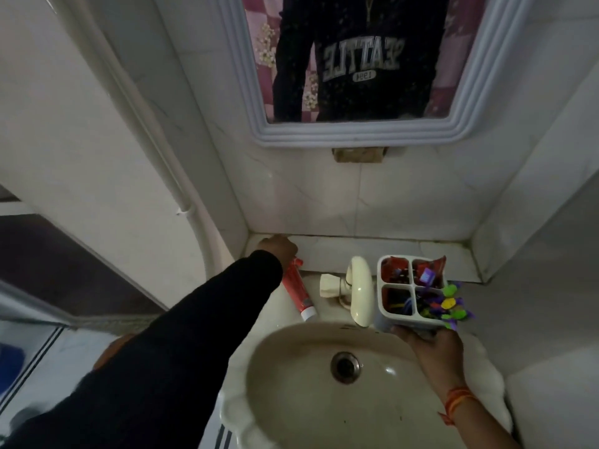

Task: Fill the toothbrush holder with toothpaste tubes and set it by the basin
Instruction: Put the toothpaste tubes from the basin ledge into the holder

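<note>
A white toothbrush holder (409,319) with four compartments sits in my right hand (431,343), held from below over the right rim of the basin (259,358). Red tubes and colourful items stick out of its compartments. A red toothpaste tube (296,291) with a white cap lies on the basin's back left rim, cap toward me. My left hand (278,248) reaches to the tube's far end and closes over it, on the tiled ledge (327,251).
A cream tap (356,290) stands at the back of the basin between the tube and the holder. A mirror (353,59) hangs on the tiled wall above. A white pipe (181,202) runs down the left wall.
</note>
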Demonstrator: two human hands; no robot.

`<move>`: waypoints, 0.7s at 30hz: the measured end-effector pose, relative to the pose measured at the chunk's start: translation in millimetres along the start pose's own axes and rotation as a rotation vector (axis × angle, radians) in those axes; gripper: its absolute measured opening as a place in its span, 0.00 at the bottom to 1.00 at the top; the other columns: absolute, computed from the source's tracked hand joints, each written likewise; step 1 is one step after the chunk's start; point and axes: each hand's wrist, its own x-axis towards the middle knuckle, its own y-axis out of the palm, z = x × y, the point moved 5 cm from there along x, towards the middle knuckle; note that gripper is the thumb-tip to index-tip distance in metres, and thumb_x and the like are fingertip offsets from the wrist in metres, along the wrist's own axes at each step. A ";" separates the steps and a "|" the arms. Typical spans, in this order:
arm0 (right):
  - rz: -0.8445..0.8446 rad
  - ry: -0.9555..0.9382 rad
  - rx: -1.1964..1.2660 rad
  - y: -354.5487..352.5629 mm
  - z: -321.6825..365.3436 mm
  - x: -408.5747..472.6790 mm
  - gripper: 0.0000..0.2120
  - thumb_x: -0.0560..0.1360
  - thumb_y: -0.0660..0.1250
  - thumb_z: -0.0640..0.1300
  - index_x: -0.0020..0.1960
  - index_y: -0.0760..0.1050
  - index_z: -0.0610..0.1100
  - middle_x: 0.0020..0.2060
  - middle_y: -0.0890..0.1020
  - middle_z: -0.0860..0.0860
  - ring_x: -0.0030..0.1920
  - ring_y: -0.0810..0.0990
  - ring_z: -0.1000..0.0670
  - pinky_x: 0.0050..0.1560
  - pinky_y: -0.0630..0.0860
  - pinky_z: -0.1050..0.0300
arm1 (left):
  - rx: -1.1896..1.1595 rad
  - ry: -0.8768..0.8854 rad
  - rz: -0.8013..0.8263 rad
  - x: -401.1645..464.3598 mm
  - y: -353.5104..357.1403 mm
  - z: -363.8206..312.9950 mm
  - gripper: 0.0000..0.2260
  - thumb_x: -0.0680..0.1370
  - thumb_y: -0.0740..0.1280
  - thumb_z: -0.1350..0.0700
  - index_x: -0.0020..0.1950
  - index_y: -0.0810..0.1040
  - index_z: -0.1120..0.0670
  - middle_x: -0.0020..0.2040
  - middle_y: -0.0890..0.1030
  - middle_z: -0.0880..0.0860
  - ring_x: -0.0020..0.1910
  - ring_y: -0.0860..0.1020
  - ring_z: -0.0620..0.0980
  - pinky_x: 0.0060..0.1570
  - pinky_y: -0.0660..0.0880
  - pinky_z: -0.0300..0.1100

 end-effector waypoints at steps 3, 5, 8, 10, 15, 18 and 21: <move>0.011 0.017 0.015 0.2 -4.2 3.3 0.27 0.57 0.85 0.43 0.54 0.82 0.43 0.47 0.87 0.49 0.51 0.84 0.51 0.56 0.77 0.52 | 0.049 0.012 -0.029 7.0 6.1 2.2 0.14 0.81 0.65 0.50 0.65 0.78 0.50 0.62 0.79 0.54 0.62 0.78 0.57 0.52 0.72 0.47; 0.016 0.022 0.023 -0.4 -4.1 2.7 0.27 0.57 0.85 0.42 0.54 0.82 0.43 0.47 0.87 0.49 0.50 0.84 0.54 0.56 0.77 0.53 | 0.066 0.036 -0.045 4.0 -1.0 1.2 0.18 0.80 0.63 0.48 0.70 0.73 0.47 0.66 0.76 0.53 0.64 0.77 0.58 0.60 0.71 0.51; 0.018 0.031 0.037 0.0 -0.4 0.3 0.26 0.58 0.85 0.41 0.55 0.82 0.42 0.47 0.87 0.49 0.51 0.84 0.52 0.56 0.76 0.54 | -0.016 0.088 -0.076 -10.9 -33.3 -4.1 0.22 0.80 0.61 0.50 0.75 0.68 0.45 0.67 0.70 0.55 0.58 0.79 0.61 0.59 0.72 0.53; 0.025 0.031 0.033 0.4 1.4 -0.7 0.27 0.58 0.85 0.41 0.55 0.82 0.43 0.48 0.87 0.49 0.52 0.84 0.51 0.58 0.78 0.50 | -0.102 0.129 -0.147 -26.3 -66.8 -9.6 0.21 0.80 0.62 0.48 0.74 0.70 0.45 0.65 0.72 0.55 0.57 0.79 0.59 0.52 0.73 0.46; 0.008 0.047 0.059 0.9 6.2 -5.6 0.35 0.53 0.85 0.49 0.59 0.80 0.46 0.51 0.86 0.51 0.54 0.84 0.50 0.60 0.79 0.41 | -0.306 0.207 -0.324 -80.3 -157.4 -36.6 0.16 0.70 0.78 0.44 0.54 0.84 0.49 0.49 0.84 0.49 0.48 0.81 0.49 0.46 0.77 0.43; -0.001 0.014 0.064 3.0 11.9 -7.9 0.37 0.55 0.85 0.47 0.62 0.78 0.46 0.53 0.85 0.50 0.56 0.83 0.49 0.61 0.79 0.41 | -0.356 0.341 -0.341 -106.8 -191.2 -71.4 0.12 0.75 0.75 0.47 0.55 0.87 0.49 0.50 0.86 0.47 0.48 0.82 0.44 0.51 0.78 0.38; -0.012 -0.018 0.063 1.4 24.6 -13.1 0.33 0.59 0.84 0.38 0.62 0.78 0.42 0.53 0.85 0.49 0.56 0.82 0.49 0.58 0.78 0.49 | -0.314 0.418 -0.330 -117.8 -201.0 -108.1 0.09 0.75 0.75 0.55 0.55 0.87 0.49 0.50 0.86 0.46 0.47 0.82 0.43 0.50 0.77 0.36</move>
